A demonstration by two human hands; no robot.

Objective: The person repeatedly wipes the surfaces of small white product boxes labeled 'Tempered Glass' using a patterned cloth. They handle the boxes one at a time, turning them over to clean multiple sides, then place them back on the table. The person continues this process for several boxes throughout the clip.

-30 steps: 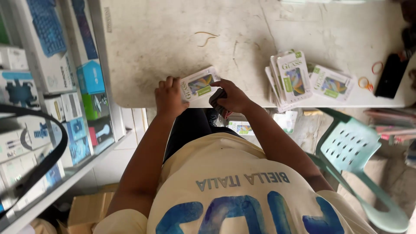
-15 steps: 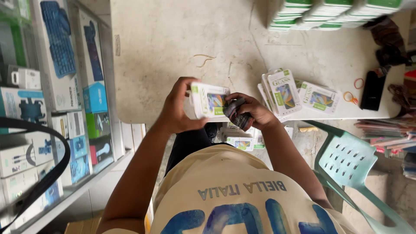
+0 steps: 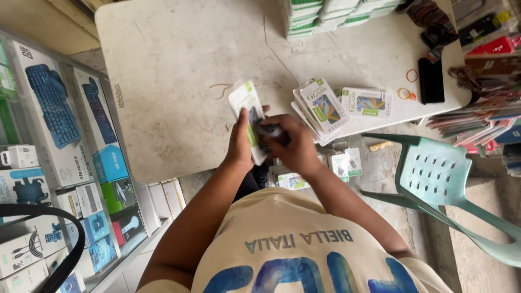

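My left hand [image 3: 239, 142] holds a flat white and green packet [image 3: 245, 102] on edge, just above the near edge of the worn white table [image 3: 173, 81]. Close against it on the right, my right hand [image 3: 296, 147] grips a small dark object [image 3: 269, 130] that touches the packet's face. What the dark object is cannot be made out. Both forearms reach out from my cream shirt with blue print.
A fanned pile of like packets [image 3: 319, 106] and one single packet [image 3: 367, 102] lie to the right. Stacks of them [image 3: 325, 13] stand at the far edge. A black phone [image 3: 431, 80], rubber bands [image 3: 405, 93], a green plastic chair [image 3: 445, 173], boxed goods on a left shelf [image 3: 54, 114].
The packet has gone from lying flat at the table's edge to standing on edge in my left hand. My right hand has closed in against it with the dark object.
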